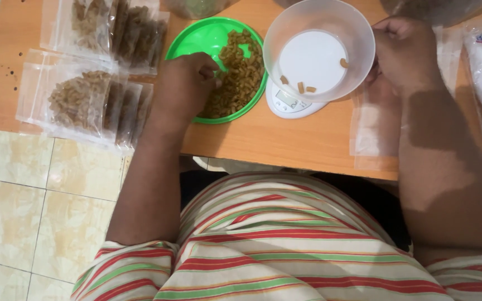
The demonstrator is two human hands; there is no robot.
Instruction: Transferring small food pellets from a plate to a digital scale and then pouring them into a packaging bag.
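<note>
Both forearms reach up the frame from the striped shirt (263, 251) to the wooden table (263, 142).
Left hand (185, 83), fingers pinched together in the brown snack pieces (240, 72) on the green plate (196, 36), centre; right hand (405, 53), upper right, curled closed against the translucent bowl (319, 47) on the white kitchen scale (288, 103).

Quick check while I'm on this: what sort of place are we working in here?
Probably a home or small workshop packing table, not a factory. A wooden table over tiled floor holds a small kitchen scale with a bowl, a green plate of brown snack pieces, and filled clear bags.
</note>
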